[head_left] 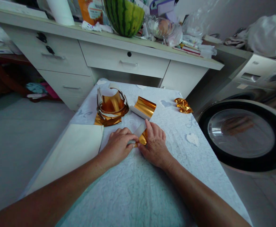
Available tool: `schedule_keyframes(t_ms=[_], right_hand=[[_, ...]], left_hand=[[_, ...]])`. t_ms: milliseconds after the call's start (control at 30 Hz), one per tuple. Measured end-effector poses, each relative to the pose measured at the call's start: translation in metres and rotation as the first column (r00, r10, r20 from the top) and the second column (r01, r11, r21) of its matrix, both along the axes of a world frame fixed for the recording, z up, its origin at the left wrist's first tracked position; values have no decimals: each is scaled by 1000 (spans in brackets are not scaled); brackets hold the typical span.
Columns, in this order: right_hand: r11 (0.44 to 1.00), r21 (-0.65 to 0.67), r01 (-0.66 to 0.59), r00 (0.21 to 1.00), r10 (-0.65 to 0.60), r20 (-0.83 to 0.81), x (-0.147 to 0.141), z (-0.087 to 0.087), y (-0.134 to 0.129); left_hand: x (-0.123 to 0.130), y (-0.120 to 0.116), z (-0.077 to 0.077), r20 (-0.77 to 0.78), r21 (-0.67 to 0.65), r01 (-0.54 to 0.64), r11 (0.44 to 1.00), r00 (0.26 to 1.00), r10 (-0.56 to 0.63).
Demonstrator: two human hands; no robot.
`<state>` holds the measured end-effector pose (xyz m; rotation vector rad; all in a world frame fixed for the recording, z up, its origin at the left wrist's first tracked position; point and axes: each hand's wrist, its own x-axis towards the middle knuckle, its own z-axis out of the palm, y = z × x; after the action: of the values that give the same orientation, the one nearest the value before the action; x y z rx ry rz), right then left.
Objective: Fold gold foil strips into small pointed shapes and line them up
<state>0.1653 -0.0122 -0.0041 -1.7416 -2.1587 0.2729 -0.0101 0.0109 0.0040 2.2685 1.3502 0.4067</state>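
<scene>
Between my hands, on the cloth-covered table (pixel 152 192), lies a small sheet of gold foil paper (pixel 143 138), partly folded, its pale back showing. My left hand (pixel 120 145) pinches its left edge between thumb and fingers. My right hand (pixel 154 142) grips the right side, thumb at the near edge and fingers laid over the sheet. Just beyond them rests a curled gold foil sheet (pixel 146 106). A stack of curled gold sheets (pixel 111 105) stands behind my left hand. Several folded gold foil pieces (pixel 183 105) sit at the far right of the table.
A white sheet (pixel 81 142) covers the table's left edge. Beyond the table is a white desk with drawers (pixel 126 60), holding a cut watermelon (pixel 125 17) and plastic bags. At the right, the open round door of a washing machine (pixel 241 134) stands close to the table.
</scene>
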Motion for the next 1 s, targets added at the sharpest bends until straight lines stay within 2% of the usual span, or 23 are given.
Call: schedule_keyframes(t_ms=[500, 767, 867, 1000], right_hand=[[997, -71, -25, 999, 22, -35, 11, 4, 1], [993, -111, -40, 997, 33, -65, 19, 6, 0], [997, -68, -43, 993, 35, -115, 23, 2, 1], [999, -32, 16, 973, -23, -230, 27, 0, 4]], left_hand=[[0, -1, 1, -8, -11, -9, 1000, 1000, 9], [-1, -1, -3, 13, 27, -2, 1000, 1000, 1], [-2, -1, -5, 18, 41, 10, 999, 1000, -10], [-3, -1, -7, 40, 51, 14, 999, 999, -16]])
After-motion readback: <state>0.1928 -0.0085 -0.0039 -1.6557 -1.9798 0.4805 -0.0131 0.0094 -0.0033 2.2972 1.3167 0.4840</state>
